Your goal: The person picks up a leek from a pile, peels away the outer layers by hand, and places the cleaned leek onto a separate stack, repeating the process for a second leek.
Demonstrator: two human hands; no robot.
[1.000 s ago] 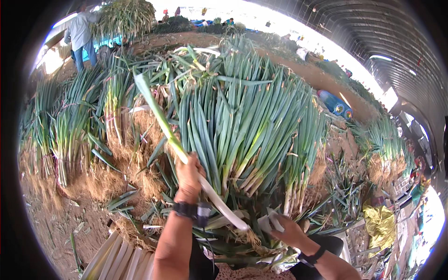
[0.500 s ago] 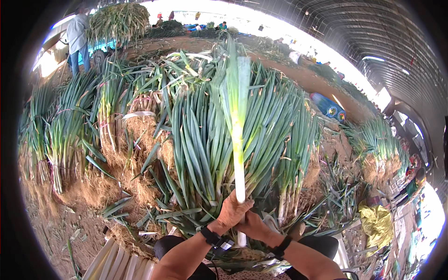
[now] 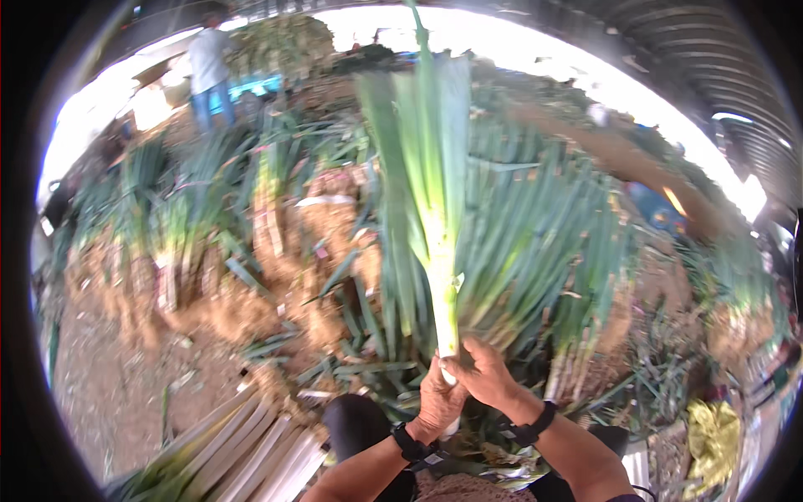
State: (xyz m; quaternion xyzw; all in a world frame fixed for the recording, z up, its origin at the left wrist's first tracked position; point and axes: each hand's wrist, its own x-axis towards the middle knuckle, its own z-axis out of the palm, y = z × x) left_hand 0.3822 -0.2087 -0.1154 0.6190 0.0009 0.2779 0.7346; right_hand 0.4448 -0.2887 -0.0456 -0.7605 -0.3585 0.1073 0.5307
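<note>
A large green onion (image 3: 436, 238) stands upright in front of me, white stalk down and broad green leaves fanned out at the top. My left hand (image 3: 440, 400) is wrapped round the lower white stalk. Just above it, my right hand (image 3: 488, 376) closes on the stalk from the right side, its thumb and fingertips against the white part. The stalk's lowest end shows a little below the hands. Behind it a thick heap of green onions (image 3: 535, 238) leans with leaves upward, blurred by motion.
Clean white green onion stalks (image 3: 242, 452) lie at the lower left. Tied bundles with tan roots (image 3: 176, 259) stand along the left. A yellow plastic sheet (image 3: 713, 443) lies at the right. A person (image 3: 211, 71) stands at the far left near a loaded blue vehicle (image 3: 258, 86).
The view has swung left, bringing more of the white stalks into sight. My right hand has moved from below my left hand to above it on the stalk. The leaves have spread.
</note>
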